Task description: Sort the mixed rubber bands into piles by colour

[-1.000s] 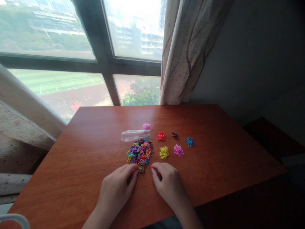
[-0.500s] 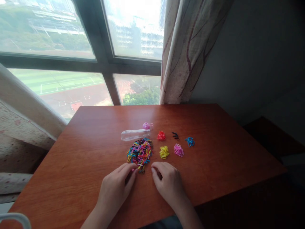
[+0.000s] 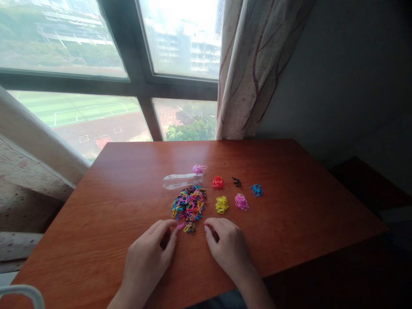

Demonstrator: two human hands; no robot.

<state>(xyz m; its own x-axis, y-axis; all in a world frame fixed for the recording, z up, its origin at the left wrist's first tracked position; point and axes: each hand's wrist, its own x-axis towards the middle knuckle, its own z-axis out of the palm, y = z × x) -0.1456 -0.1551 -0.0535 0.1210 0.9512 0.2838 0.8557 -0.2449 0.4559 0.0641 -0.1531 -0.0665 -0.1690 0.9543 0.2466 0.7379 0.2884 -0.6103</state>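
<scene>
A heap of mixed coloured rubber bands lies on the wooden table. Right of it lie small single-colour piles: red, black, blue, yellow and pink. A clear plastic bottle lies on its side behind the heap, with its pink cap beside it. My left hand rests on the table, its bent fingertips just left of the heap's near edge, thumb and forefinger apart. My right hand rests just right of that edge, fingers bent, nothing seen in it.
The table stands against a large window, with a patterned curtain hanging at the back right and a dark wall beyond. Its right edge drops to a dark floor. A white curved object shows at the bottom left corner.
My left hand has slid a little left and back from the heap's near edge. The right hand has stayed put.
</scene>
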